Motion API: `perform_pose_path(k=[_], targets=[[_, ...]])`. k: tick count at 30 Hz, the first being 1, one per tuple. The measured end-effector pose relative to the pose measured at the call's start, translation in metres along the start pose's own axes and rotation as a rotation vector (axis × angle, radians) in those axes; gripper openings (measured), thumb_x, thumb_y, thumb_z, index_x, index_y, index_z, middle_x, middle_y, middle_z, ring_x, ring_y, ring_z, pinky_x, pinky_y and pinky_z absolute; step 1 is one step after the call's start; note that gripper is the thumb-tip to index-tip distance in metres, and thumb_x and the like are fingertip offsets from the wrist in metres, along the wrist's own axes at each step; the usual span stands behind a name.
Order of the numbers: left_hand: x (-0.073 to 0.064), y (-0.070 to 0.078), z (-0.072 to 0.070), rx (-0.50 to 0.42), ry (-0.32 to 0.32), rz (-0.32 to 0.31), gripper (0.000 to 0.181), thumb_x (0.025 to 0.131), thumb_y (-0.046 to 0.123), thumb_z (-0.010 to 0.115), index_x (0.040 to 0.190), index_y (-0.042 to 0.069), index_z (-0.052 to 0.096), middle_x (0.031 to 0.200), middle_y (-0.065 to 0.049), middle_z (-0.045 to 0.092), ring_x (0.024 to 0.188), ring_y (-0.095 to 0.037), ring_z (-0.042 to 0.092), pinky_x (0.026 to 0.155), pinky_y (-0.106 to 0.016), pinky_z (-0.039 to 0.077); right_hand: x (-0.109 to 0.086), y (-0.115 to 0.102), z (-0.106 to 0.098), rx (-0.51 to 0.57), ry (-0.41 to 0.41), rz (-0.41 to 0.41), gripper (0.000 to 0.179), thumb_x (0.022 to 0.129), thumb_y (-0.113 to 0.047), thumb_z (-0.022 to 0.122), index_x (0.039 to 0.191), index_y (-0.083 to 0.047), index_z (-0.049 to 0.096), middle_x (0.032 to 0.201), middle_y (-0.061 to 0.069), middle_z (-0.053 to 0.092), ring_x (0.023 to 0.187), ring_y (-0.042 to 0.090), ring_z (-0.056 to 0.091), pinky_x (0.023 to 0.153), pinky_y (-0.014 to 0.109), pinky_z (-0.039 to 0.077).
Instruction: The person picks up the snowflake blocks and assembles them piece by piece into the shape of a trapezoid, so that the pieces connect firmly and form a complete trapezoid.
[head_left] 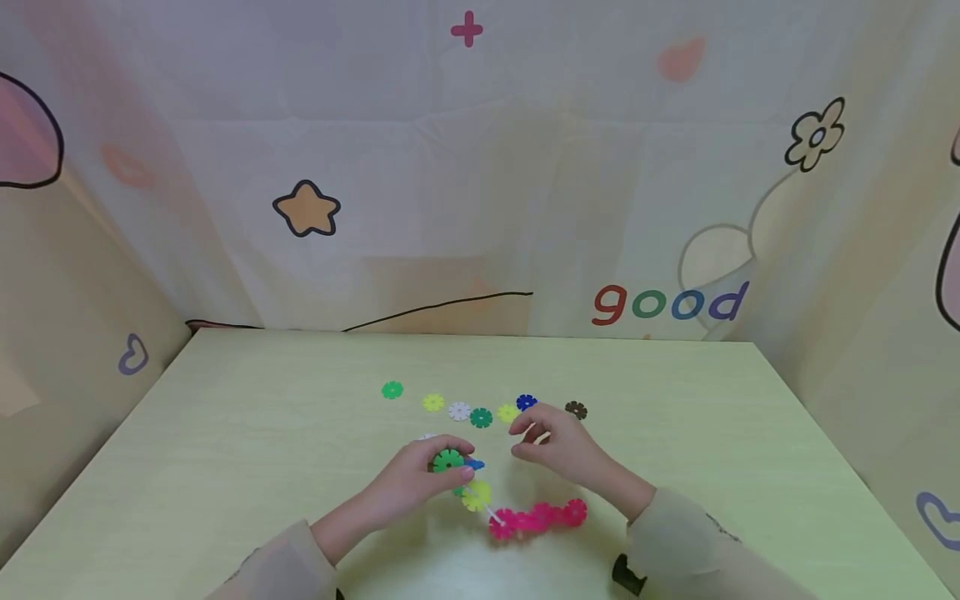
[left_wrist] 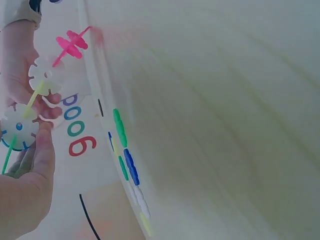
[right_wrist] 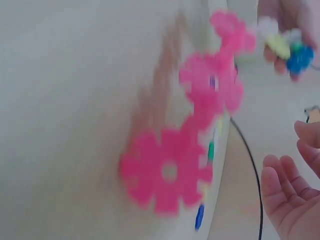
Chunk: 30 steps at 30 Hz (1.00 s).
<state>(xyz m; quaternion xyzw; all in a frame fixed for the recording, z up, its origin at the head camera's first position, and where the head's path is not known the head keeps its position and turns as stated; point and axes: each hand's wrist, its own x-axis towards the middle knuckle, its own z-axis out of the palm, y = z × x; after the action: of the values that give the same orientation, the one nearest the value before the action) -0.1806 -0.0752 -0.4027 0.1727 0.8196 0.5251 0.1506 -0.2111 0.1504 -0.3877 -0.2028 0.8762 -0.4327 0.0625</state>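
My left hand (head_left: 408, 479) grips one end of a chain of slotted plastic flower discs, with a green disc (head_left: 448, 460) and a blue disc (head_left: 474, 464) at its fingers. From there the chain runs through a yellow disc (head_left: 476, 497) and a white disc (left_wrist: 46, 75) to a row of pink discs (head_left: 536, 518), which hangs low over the table on the right. My right hand (head_left: 562, 442) is apart from the chain, fingers loosely bent and nothing between them. It hovers near a dark blue disc (head_left: 527, 402) and a pale yellow disc (head_left: 507, 413).
Loose discs lie across the table (head_left: 285, 433) beyond the hands: a green disc (head_left: 392, 390), a yellow disc (head_left: 433, 403), a white disc (head_left: 459, 411), a darker green disc (head_left: 481, 417) and a brown disc (head_left: 576, 409). A printed curtain (head_left: 420, 183) stands behind the table.
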Motion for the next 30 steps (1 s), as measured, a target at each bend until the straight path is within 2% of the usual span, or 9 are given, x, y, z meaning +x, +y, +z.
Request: perform_pose_path(k=[6,13,17,23,30], targets=[[-0.003,0.002,-0.005,-0.053,-0.006,0.012,0.050,0.079,0.039,0.062,0.117,0.007,0.054,0.097,-0.004,0.060,0.077,-0.015,0.050,0.070,-0.031,0.048,0.021,0.025,-0.028,-0.071,0.071,0.187,0.026,0.078,-0.013,0.067,0.102,-0.007,0.059,0.104,0.012,0.057,0.084,0.018,0.055,0.066,0.026,0.050],[-0.005,0.004,-0.007,-0.121,-0.018,0.019,0.048,0.081,0.033,0.062,0.119,0.006,0.052,0.102,-0.010,0.062,0.076,-0.017,0.051,0.070,-0.031,0.048,0.037,0.061,-0.055,-0.215,0.049,0.309,0.035,0.080,-0.015,0.064,0.112,-0.007,0.056,0.112,0.017,0.052,0.091,0.025,0.052,0.074,0.033,0.048],[-0.005,0.004,-0.007,-0.145,-0.028,0.016,0.044,0.082,0.028,0.061,0.120,0.007,0.052,0.104,-0.011,0.061,0.078,-0.017,0.053,0.073,-0.032,0.049,0.042,0.077,-0.062,-0.247,0.027,0.395,0.038,0.080,-0.017,0.065,0.115,-0.009,0.055,0.112,0.016,0.052,0.094,0.027,0.050,0.077,0.038,0.047],[-0.005,0.005,-0.007,-0.146,-0.046,0.018,0.044,0.082,0.028,0.061,0.120,0.008,0.053,0.103,-0.012,0.061,0.078,-0.016,0.053,0.074,-0.032,0.049,0.046,0.089,-0.066,-0.317,-0.018,0.412,0.041,0.077,-0.020,0.068,0.115,-0.009,0.057,0.103,0.013,0.055,0.088,0.024,0.048,0.072,0.033,0.044],[-0.004,0.005,-0.007,-0.141,-0.069,0.030,0.046,0.082,0.026,0.062,0.122,0.005,0.052,0.104,-0.006,0.061,0.076,-0.013,0.052,0.070,-0.028,0.048,0.046,0.092,-0.065,-0.325,-0.041,0.414,0.031,0.076,-0.018,0.069,0.104,-0.009,0.062,0.095,0.009,0.054,0.085,0.022,0.046,0.070,0.031,0.042]])
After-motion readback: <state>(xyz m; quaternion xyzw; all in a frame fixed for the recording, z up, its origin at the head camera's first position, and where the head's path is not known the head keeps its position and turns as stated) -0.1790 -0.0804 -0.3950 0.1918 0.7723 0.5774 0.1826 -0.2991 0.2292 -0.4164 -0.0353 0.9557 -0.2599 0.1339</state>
